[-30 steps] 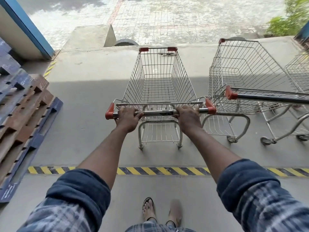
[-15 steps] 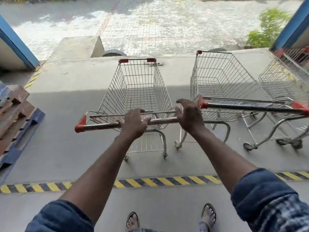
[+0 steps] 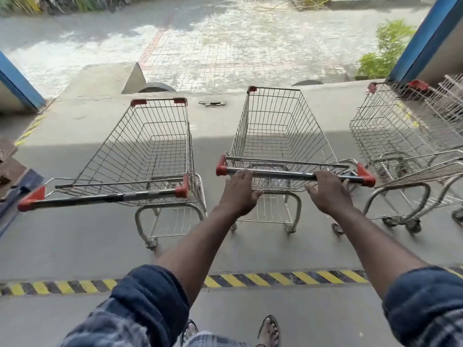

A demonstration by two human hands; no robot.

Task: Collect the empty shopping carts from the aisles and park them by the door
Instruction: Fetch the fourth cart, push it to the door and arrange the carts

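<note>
Metal bar of the middle cart (image 3: 280, 136) — the left hand (image 3: 238, 194) and right hand (image 3: 330, 194) rest on it, fingers loose. Grab tight with 2 hands — push straight.

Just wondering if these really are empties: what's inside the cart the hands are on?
Nothing shows inside the middle cart: through its wire basket only bare concrete floor appears. The left hand and right hand cover part of the lower rack, so that bit can't be checked.

I see a grey concrete floor (image 3: 75, 241) with a yellow-black hazard stripe (image 3: 275, 279) low in frame, sunlit brick paving (image 3: 225, 46) at top.
</note>
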